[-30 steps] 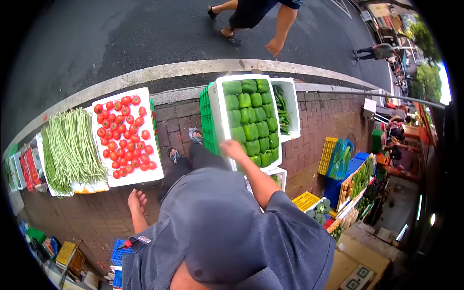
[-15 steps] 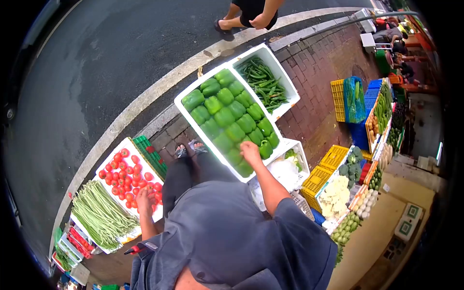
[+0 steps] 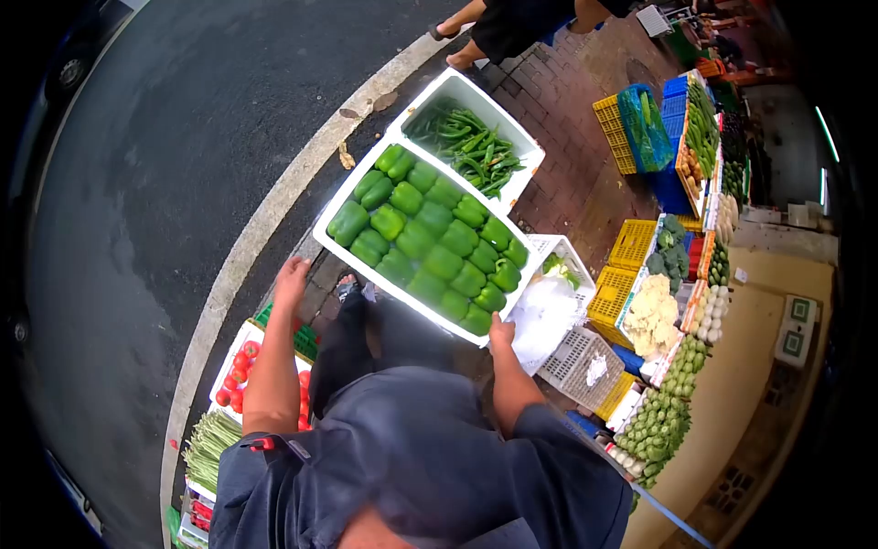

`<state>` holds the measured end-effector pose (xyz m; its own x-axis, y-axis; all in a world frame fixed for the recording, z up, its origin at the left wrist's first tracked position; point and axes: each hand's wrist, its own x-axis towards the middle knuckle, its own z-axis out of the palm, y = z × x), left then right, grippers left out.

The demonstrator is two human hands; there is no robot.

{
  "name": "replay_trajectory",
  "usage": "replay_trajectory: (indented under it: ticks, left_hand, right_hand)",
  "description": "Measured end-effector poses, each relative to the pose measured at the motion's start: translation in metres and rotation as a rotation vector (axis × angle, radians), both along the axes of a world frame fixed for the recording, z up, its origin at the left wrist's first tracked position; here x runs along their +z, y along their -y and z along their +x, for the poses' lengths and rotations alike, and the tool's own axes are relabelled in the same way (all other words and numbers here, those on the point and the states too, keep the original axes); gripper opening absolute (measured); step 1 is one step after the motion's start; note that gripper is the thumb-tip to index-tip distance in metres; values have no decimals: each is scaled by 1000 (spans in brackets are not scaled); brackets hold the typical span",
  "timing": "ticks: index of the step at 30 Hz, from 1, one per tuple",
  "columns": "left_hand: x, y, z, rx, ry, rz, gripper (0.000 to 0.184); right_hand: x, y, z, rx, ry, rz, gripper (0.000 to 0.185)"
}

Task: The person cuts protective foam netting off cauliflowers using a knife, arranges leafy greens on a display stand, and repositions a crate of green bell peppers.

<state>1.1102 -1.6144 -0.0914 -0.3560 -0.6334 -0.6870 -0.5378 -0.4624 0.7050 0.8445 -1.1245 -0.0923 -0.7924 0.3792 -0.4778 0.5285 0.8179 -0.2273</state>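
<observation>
In front of me a white foam box holds rows of green bell peppers. My right hand is at its near right corner, thumb at the rim and the other fingers mostly hidden. Just short of the box's left corner is my left hand, its fingers loosely bent and nothing visible in them. Behind the peppers, a second white foam box contains long green chilies. Tomatoes lie in a white box below my left forearm.
Green beans are at lower left. To the right stand a white crate with plastic bags, a grey crate, yellow crates, cauliflower and broccoli. A passer-by's legs are close behind the chili box.
My left hand has left the tomatoes and moved up beside the pepper box. My right hand has gone from above the peppers to the box's near corner. The passer-by has moved right.
</observation>
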Motion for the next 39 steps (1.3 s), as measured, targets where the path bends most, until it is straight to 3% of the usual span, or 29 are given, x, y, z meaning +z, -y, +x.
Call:
replay_trajectory:
  ticks: [6, 8, 11, 14, 17, 18, 21, 25, 29, 31, 33, 39]
  left_hand:
    - [-6, 26, -70, -205, 16, -54, 74]
    - [1, 24, -85, -164, 43, -68, 69]
    - [0, 23, -101, -129, 53, -53, 67]
    - [-3, 26, -106, -155, 110, 3, 67]
    - [-21, 29, -106, -107, 102, 7, 67]
    - [-24, 29, -104, -101, 118, 36, 68]
    - [-29, 35, -111, -101, 150, 119, 72]
    - [-40, 45, -108, -196, 134, 221, 69]
    - [-46, 43, -111, -225, 120, 196, 65]
    - [-41, 41, -116, -189, 116, 162, 61]
    - [-70, 42, -107, -225, 76, 59, 60]
    - [-98, 43, -98, -268, 92, -10, 57]
  right_hand:
    - [-37, -30, 31, -30, -67, -140, 59]
    - [-47, -35, 31, -72, -104, -180, 57]
    - [-25, -12, 31, -90, -83, -106, 54]
    - [-14, -10, 31, -55, -21, -135, 65]
    - [-41, -33, 37, -162, -79, -179, 56]
    - [-20, -25, 34, -257, 90, -329, 63]
    - [-17, -5, 39, -538, 76, -444, 67]
    - [13, 23, 33, -744, 179, -405, 78]
    - [-6, 4, 22, -860, 337, -433, 82]
    - [-10, 1, 17, -872, 326, -476, 79]
    - [-17, 0, 23, -864, 230, -534, 77]
    - [-28, -6, 24, -801, 201, -463, 72]
